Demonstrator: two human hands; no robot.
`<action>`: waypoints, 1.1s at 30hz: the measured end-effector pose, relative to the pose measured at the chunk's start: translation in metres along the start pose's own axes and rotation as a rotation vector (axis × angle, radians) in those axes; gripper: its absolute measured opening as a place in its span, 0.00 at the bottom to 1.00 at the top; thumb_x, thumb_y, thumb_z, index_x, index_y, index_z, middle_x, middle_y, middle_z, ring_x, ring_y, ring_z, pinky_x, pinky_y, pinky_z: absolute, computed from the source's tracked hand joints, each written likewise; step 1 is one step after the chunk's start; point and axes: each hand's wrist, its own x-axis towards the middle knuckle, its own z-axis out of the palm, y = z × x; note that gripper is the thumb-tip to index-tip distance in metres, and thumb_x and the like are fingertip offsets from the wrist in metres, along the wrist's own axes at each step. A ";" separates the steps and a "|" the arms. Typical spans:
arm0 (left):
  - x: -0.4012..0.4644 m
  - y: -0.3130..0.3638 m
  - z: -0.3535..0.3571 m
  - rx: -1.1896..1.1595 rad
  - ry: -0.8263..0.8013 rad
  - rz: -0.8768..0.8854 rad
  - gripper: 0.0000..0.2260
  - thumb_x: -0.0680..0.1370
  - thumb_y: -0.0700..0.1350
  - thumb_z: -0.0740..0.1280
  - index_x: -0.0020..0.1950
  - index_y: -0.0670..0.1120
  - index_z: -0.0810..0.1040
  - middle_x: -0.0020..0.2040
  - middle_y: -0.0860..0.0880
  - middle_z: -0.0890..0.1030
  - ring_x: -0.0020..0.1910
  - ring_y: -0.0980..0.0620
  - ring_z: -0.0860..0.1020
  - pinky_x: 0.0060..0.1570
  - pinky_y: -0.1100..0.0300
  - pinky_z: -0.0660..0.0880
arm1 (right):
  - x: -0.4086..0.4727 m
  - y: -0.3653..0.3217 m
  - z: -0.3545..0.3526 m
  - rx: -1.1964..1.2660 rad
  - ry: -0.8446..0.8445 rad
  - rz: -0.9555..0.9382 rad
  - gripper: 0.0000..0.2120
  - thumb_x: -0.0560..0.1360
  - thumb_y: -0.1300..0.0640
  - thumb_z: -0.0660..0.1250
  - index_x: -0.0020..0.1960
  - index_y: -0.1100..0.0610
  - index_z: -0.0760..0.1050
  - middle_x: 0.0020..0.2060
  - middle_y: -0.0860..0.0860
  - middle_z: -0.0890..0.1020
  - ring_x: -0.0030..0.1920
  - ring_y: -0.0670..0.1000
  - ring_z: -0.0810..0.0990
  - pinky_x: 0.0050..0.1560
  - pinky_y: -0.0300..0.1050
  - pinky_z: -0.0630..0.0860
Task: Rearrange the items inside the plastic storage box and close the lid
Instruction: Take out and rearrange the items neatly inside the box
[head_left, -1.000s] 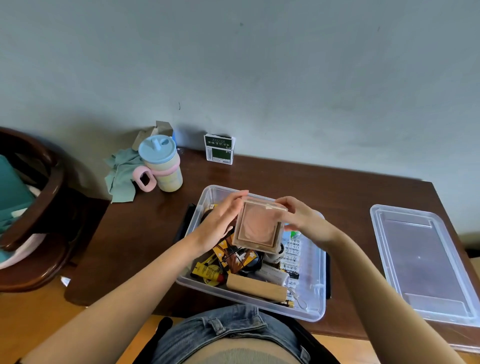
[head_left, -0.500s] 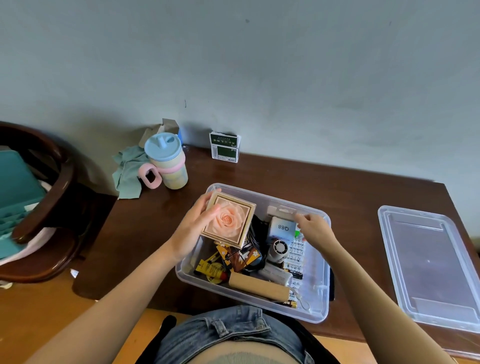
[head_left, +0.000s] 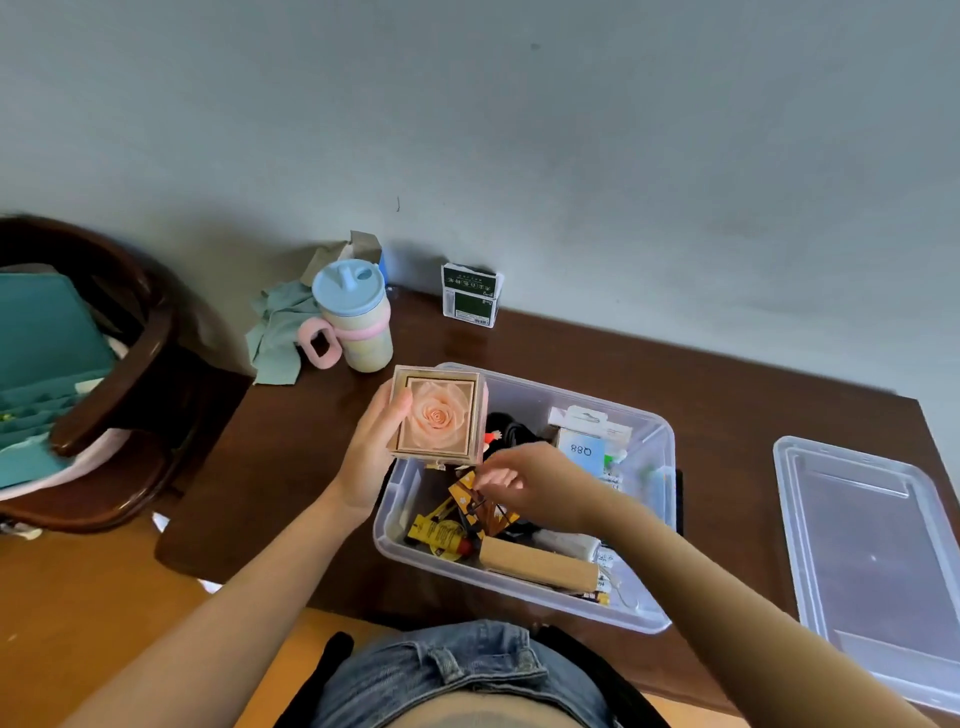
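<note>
The clear plastic storage box (head_left: 667, 525) stands on the dark wooden table (head_left: 623, 364) in front of me, uncovered and full of small items. My left hand (head_left: 366, 457) grips a square box with a peach rose (head_left: 439, 415), held over the storage box's far left corner. Inside the storage box, my right hand (head_left: 540, 483) reaches left, its blurred fingers loosely bent over orange packets (head_left: 465, 488). A yellow tube (head_left: 441, 535) and a wooden block (head_left: 537, 564) lie along the near wall. A white carded pack (head_left: 579, 444) lies at the back right. The clear lid (head_left: 872, 561) lies flat to the right.
A pastel cup with a blue lid and pink handle (head_left: 356, 317) stands at the table's far left beside a green cloth (head_left: 278, 332). A small green-and-white box (head_left: 470, 295) leans on the wall. A dark wooden chair (head_left: 130, 364) stands left of the table.
My left hand turned the rose box face up and carried it to the storage box's far left corner. My right hand let go of it and moved into the box's middle.
</note>
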 end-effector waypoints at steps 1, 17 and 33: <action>0.000 0.001 0.000 -0.051 0.013 -0.017 0.16 0.79 0.51 0.57 0.63 0.45 0.73 0.57 0.45 0.80 0.58 0.49 0.79 0.53 0.59 0.78 | 0.009 -0.008 0.011 -0.060 -0.114 -0.053 0.12 0.78 0.55 0.62 0.58 0.54 0.79 0.53 0.47 0.82 0.50 0.43 0.79 0.52 0.38 0.74; -0.001 -0.008 0.002 -0.127 0.156 -0.068 0.24 0.77 0.55 0.63 0.67 0.42 0.69 0.63 0.39 0.76 0.63 0.42 0.75 0.63 0.49 0.72 | 0.095 -0.006 0.115 -1.117 -0.361 -0.197 0.22 0.81 0.57 0.57 0.72 0.64 0.62 0.68 0.60 0.69 0.68 0.59 0.67 0.69 0.52 0.59; 0.000 -0.007 0.002 -0.173 0.159 -0.113 0.25 0.77 0.53 0.58 0.70 0.41 0.66 0.65 0.38 0.75 0.64 0.41 0.75 0.64 0.46 0.71 | 0.094 -0.014 0.078 -0.886 -0.579 -0.231 0.17 0.72 0.62 0.69 0.60 0.61 0.75 0.54 0.57 0.79 0.53 0.58 0.77 0.45 0.44 0.70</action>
